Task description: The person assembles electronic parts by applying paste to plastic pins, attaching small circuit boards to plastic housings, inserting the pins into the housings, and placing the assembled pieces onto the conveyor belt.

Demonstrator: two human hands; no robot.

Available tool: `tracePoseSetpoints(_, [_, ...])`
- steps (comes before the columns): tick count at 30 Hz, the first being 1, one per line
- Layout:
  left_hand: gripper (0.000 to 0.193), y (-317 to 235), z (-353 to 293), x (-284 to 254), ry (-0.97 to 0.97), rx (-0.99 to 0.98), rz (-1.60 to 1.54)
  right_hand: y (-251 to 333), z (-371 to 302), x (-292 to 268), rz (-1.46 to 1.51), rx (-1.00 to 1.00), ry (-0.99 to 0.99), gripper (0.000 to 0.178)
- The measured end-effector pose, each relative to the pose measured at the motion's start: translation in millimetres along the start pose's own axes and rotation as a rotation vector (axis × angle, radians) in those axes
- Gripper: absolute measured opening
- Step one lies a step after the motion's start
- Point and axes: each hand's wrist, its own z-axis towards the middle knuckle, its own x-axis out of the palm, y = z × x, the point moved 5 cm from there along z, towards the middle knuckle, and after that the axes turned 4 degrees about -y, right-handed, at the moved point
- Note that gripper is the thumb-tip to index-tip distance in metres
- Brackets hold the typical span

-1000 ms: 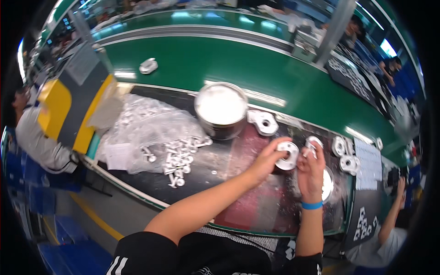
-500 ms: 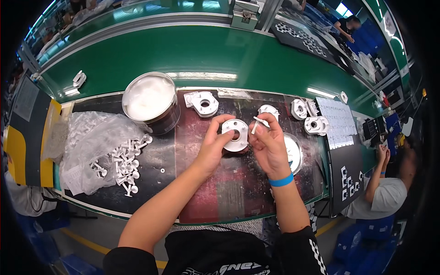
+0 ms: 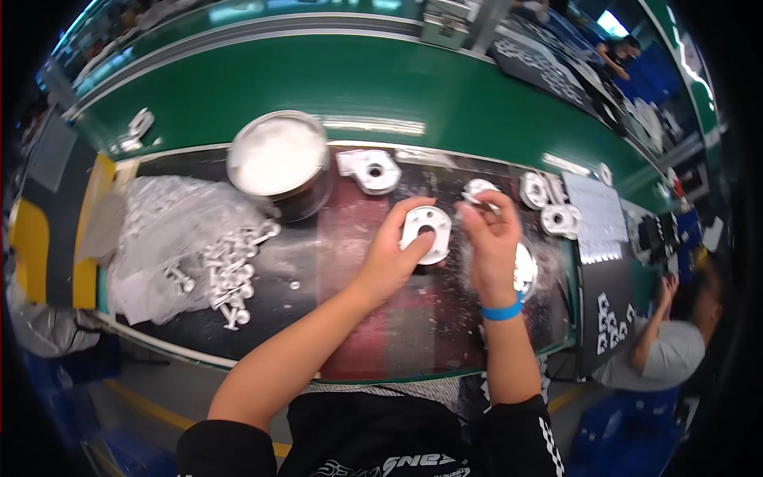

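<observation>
In my left hand [image 3: 400,250] is a flat, roundish white plastic housing [image 3: 436,253], its studded face up and my thumb at its central hole. My right hand [image 3: 494,242], with a blue wristband, is raised just right of it, thumb and index finger pinched together. A small white T-shaped pin seems to be in that pinch, though motion blur and the fingers mostly hide it. Just past these fingertips another white part [image 3: 480,188] lies on the bench. A round shiny dish [image 3: 525,269] shows partly behind my right wrist.
To the left, a clear plastic bag [image 3: 151,262] spills several white pins [image 3: 230,278]. A large tin [image 3: 280,155] of white stuff stands behind. More white housings [image 3: 375,171] lie at the back and back right [image 3: 560,219]. A person [image 3: 664,342] sits at the far right beside a dark board [image 3: 608,318].
The whole view has shifted, so the bench appears further right and slightly higher. My right hand has turned and drawn a little away from the housing; my left still holds it.
</observation>
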Motion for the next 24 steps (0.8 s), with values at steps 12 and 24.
tracePoseSetpoints(12, [0.046,0.3,15.3,-24.5,-0.318,0.141,-0.027,6.1,-12.0,-0.9,-0.699,-0.132,0.107,0.016])
tracePoseSetpoints(24, [0.074,1.2,1.8,0.2,-0.197,-0.03,-0.195,-12.6,-8.0,-3.9,0.01,0.054,0.055,0.026])
